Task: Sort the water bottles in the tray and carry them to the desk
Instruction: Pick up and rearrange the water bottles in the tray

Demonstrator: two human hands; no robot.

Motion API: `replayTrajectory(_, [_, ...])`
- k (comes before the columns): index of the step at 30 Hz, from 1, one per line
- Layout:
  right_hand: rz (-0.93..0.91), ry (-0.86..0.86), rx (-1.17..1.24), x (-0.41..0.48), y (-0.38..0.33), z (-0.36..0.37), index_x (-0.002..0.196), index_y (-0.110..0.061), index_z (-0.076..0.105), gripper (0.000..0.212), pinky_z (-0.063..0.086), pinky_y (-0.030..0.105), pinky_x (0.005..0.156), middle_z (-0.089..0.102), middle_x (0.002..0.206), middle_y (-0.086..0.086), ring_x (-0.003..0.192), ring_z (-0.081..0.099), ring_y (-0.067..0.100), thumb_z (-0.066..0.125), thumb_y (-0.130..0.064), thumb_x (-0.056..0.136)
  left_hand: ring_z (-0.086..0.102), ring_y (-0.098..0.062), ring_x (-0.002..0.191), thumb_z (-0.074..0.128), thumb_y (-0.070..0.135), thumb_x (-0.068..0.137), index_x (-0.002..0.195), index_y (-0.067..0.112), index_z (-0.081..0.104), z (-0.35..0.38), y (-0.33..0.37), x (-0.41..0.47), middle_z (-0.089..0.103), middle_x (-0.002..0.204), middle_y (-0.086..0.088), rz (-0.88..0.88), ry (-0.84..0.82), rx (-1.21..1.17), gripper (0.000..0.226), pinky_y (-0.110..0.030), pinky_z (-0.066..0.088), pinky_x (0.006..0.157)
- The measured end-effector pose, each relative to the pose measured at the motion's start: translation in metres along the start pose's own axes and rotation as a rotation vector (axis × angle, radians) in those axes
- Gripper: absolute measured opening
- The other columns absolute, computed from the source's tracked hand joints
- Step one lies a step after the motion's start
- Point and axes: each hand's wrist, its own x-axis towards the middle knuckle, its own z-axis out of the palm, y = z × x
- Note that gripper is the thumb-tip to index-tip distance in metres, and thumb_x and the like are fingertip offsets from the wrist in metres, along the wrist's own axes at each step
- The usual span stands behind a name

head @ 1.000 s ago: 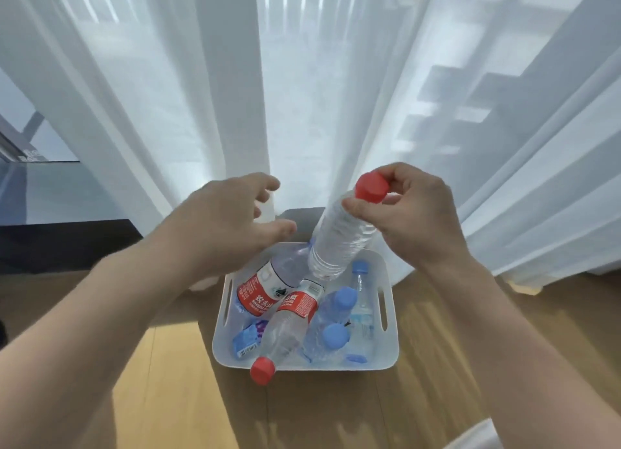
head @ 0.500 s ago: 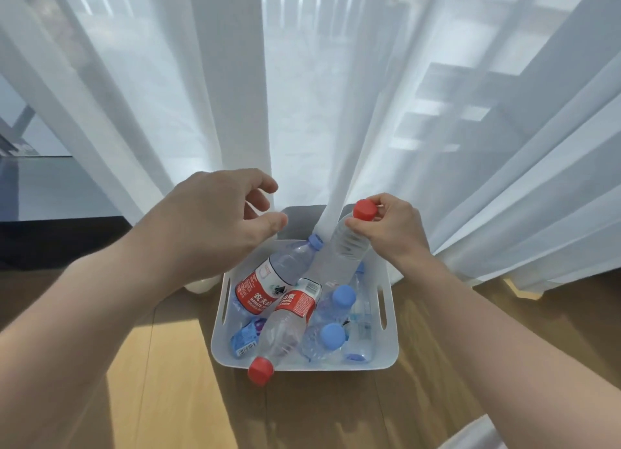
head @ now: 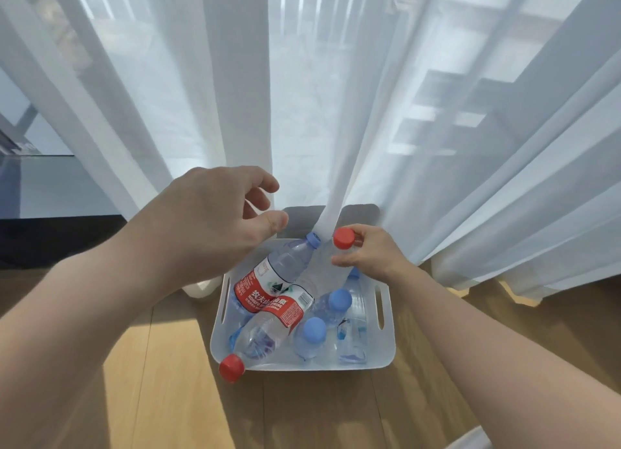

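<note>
A white tray sits on the wooden floor and holds several clear water bottles. My right hand grips the neck of a red-capped bottle whose body reaches down into the tray's far side. A red-labelled bottle with a red cap lies slanted, its cap poking over the tray's near left rim. Another red-labelled bottle with a blue cap lies beneath it. Blue-capped bottles fill the right half. My left hand hovers above the tray's far left corner, fingers spread and empty.
Sheer white curtains hang just behind the tray, one fold dropping onto its far edge. Wooden floor surrounds the tray, with sunlit patches at left. A dark sill and window lie at the far left.
My right hand has lowered the red-capped bottle from above the tray down into its far side. My left hand stays hovering at nearly the same spot.
</note>
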Motion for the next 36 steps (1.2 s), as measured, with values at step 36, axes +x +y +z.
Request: replayTrajectory(36, [0.613, -0.123, 0.616, -0.1, -0.022, -0.089, 0.1, 0.004, 0.065, 0.027, 0.06, 0.036, 0.066, 0.074, 0.083, 0.017, 0.079, 0.069, 0.029, 0.069, -0.004, 0.075, 0.054, 0.008, 0.08, 0.053, 0.044, 0.085, 0.121, 0.036, 0.053, 0.011, 0.011, 0.001, 0.059, 0.093, 0.025, 0.106, -0.066, -0.008, 0.037, -0.014, 0.041, 0.072])
